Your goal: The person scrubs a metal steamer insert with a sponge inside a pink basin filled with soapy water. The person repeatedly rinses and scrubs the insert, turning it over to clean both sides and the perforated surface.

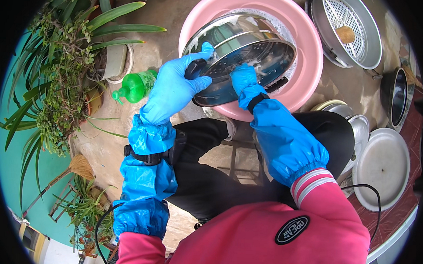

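Note:
A round metal steamer pot tier (228,42) with a perforated bottom is tilted over a pink plastic basin (310,65) of suds. My left hand (178,82), in a blue glove, grips the tier by its black side handle (195,69). Inside the tier, against the perforated part, is my right hand (243,77), gloved and closed; whether it holds a cloth or sponge is hidden. Foam clings to the metal. A second black handle (276,84) shows at the tier's lower right edge. Left of the basin lies a green pump bottle (138,85).
Another steamer tier (367,36) with a brown scrubber (345,34) stands at upper right. A dark pan (397,96), metal lids (359,130) and a large round lid (381,169) lie at right. Potted plants (59,88) and a broom (81,166) are at left.

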A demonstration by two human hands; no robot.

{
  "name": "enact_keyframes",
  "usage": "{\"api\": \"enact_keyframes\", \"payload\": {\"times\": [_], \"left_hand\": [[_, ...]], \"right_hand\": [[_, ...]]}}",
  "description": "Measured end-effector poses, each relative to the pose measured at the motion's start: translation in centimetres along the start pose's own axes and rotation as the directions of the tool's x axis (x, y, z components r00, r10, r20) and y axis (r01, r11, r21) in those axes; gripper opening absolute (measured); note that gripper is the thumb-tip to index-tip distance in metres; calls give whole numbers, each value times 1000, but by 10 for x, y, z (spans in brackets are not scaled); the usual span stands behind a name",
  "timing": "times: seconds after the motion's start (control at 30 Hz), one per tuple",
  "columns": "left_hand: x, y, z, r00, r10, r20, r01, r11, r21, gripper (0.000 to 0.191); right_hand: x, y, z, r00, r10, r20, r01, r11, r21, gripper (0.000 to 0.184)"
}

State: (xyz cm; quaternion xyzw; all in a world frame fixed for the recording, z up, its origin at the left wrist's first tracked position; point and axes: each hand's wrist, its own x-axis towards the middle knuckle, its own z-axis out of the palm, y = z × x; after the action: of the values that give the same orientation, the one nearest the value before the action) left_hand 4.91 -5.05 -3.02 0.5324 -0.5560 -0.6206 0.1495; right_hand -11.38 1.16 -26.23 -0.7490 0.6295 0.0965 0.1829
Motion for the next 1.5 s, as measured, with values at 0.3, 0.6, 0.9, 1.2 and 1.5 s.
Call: {"api": "enact_keyframes", "payload": {"times": [0.3, 0.6, 0.9, 1.2, 1.5], "left_hand": [[1, -3, 2, 1000, 4, -5, -2, 980, 201, 54], [-4, 2, 3, 1000, -7, -1, 7, 976, 216, 52], [-1, 2, 4, 999, -4, 36, -4, 977, 212, 51], [0, -2, 8, 999, 39, 27, -45, 966, 256, 53], [-2, 5, 11, 997, 71, -31, -52, 908, 415, 52]], "right_hand": [[-12, -3, 3, 1000, -1, -26, 3, 998, 68, 19], [-8, 28, 15, 997, 35, -70, -40, 997, -61, 26], [6, -71, 45, 985, 161, 67, -69, 8, 998, 36], [-14, -9, 25, 927, 342, -154, -184, 774, 606, 31], [-59, -51, -1, 985, 111, -134, 82, 382, 920, 32]]}}
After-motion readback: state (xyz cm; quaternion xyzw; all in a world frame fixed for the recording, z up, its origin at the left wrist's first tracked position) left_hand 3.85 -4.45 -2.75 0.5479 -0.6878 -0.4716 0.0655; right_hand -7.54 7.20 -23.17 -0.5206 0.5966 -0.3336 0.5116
